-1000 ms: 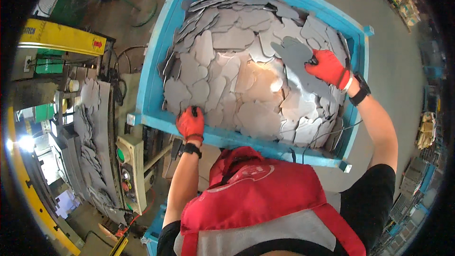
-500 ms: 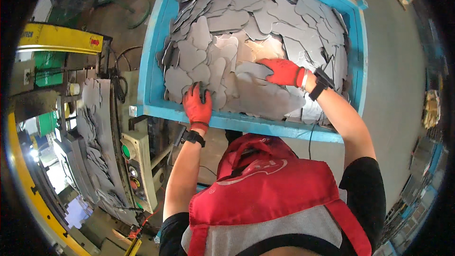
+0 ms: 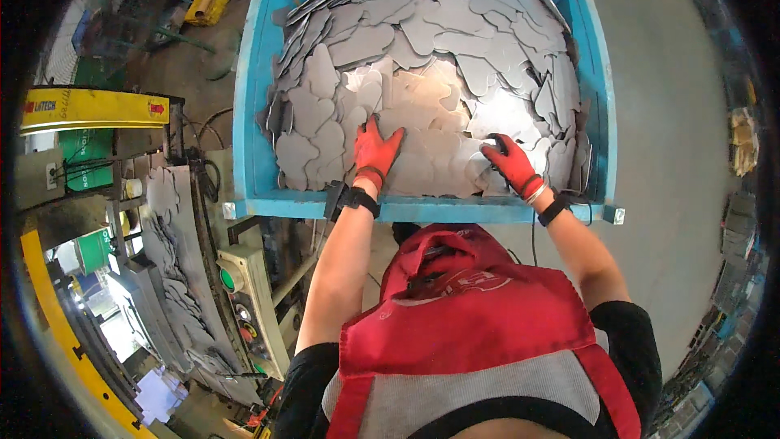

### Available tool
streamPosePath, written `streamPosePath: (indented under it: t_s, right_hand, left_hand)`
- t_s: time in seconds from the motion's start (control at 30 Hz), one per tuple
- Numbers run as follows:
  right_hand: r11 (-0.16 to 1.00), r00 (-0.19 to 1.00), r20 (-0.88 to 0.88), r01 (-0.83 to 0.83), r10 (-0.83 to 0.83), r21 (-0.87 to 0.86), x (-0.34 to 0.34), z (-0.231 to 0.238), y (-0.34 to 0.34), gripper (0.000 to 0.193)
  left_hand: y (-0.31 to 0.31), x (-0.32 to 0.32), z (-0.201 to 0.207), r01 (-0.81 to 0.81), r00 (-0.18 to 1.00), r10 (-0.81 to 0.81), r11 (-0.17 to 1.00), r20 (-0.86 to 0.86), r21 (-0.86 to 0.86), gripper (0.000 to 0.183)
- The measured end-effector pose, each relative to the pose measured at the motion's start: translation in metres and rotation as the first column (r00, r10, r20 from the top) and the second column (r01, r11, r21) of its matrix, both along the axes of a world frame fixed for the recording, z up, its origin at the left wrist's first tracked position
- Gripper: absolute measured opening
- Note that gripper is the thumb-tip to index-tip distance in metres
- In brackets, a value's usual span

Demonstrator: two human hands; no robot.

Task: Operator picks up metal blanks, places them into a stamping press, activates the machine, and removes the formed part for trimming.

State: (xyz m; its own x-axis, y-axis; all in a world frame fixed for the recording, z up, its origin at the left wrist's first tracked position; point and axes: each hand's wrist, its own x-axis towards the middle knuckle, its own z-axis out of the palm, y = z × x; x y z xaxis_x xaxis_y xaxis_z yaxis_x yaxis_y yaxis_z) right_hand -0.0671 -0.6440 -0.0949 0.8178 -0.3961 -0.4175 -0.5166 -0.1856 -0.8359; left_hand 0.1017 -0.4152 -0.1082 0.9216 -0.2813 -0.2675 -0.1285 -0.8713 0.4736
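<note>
Flat grey metal plates [image 3: 439, 118] with rounded, wavy outlines lie overlapping in a big blue bin [image 3: 422, 210] in front of me. My left hand [image 3: 376, 150], in a red glove, is over the plates near the bin's front side, fingers spread, with nothing seen in them. To its right, my right hand [image 3: 513, 166], also red-gloved with dark fingertips, rests at the plates close to the front wall. Its fingers are bent but apart, and nothing shows lifted in them. The plate surfaces under both palms are hidden.
On the left, more grey plates [image 3: 172, 260] lie along a machine bed beside a control box [image 3: 250, 309] with a green button. A yellow machine beam [image 3: 97, 109] stands beyond it. Grey floor [image 3: 650, 114] runs along the bin's right side.
My left hand has moved right and forward from the front rim onto the plates. My right hand has come back toward the front wall, away from a blurred plate. The view has shifted slightly.
</note>
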Motion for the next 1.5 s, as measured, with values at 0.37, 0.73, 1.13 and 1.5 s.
streamPosePath:
  t_s: [0.37, 0.73, 1.13, 1.5]
  right_hand:
    - [0.977, 0.978, 0.027, -0.208, 0.207, 0.042, 0.024, 0.009, -0.001, 0.047]
    - [0.823, 0.909, -0.078, -0.406, 0.41, -0.399, 0.045, 0.014, 0.027, 0.069]
    - [0.745, 0.775, -0.314, -0.623, 0.548, -0.238, 0.092, -0.006, 0.02, 0.067]
    - [0.8, 0.877, -0.132, -0.476, 0.461, -0.365, 0.07, -0.003, 0.024, 0.055]
  left_hand:
    - [-0.051, -0.043, 0.042, 0.082, 0.987, -0.153, 0.747, -0.05, -0.66, 0.037]
    - [0.004, -0.041, 0.013, -0.138, 0.973, 0.142, 0.99, -0.183, 0.03, 0.07]
    - [0.013, -0.049, -0.018, -0.06, 0.993, 0.076, 0.983, 0.091, -0.175, 0.08]
    - [0.022, -0.047, -0.021, -0.145, 0.921, -0.032, 0.898, -0.389, -0.417, 0.099]
